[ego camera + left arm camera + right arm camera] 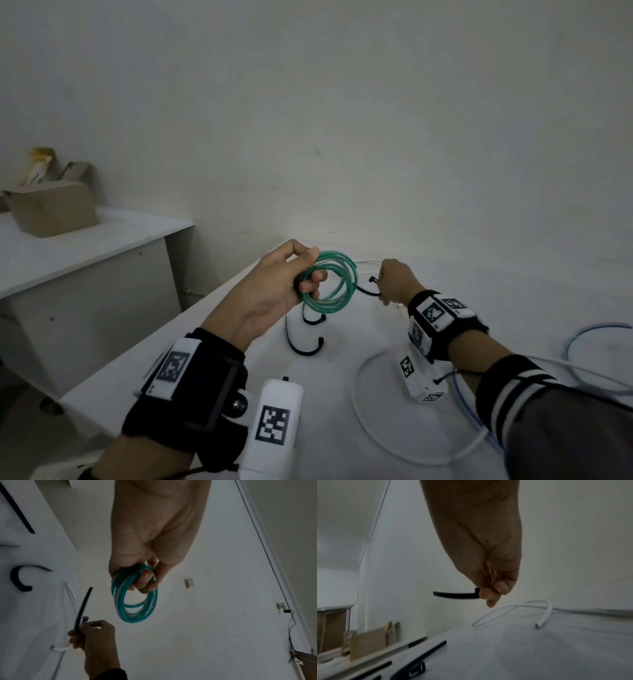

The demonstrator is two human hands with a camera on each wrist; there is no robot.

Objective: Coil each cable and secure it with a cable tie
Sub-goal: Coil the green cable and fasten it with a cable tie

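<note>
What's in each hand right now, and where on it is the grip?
The left hand grips the coiled green translucent cable at the near-left side of its loops. The right hand pinches a black plastic cable tie near its head end.

All three pictures are dim and grey, with soft, faint shadows and no glare. In the head view the wall is brightest just behind the table point(342, 342), and the corners go dark and bend. The black cable ties point(426, 654) low in the right wrist view are blurry, and the ones point(20, 580) at the left edge of the left wrist view look smeared.
</note>
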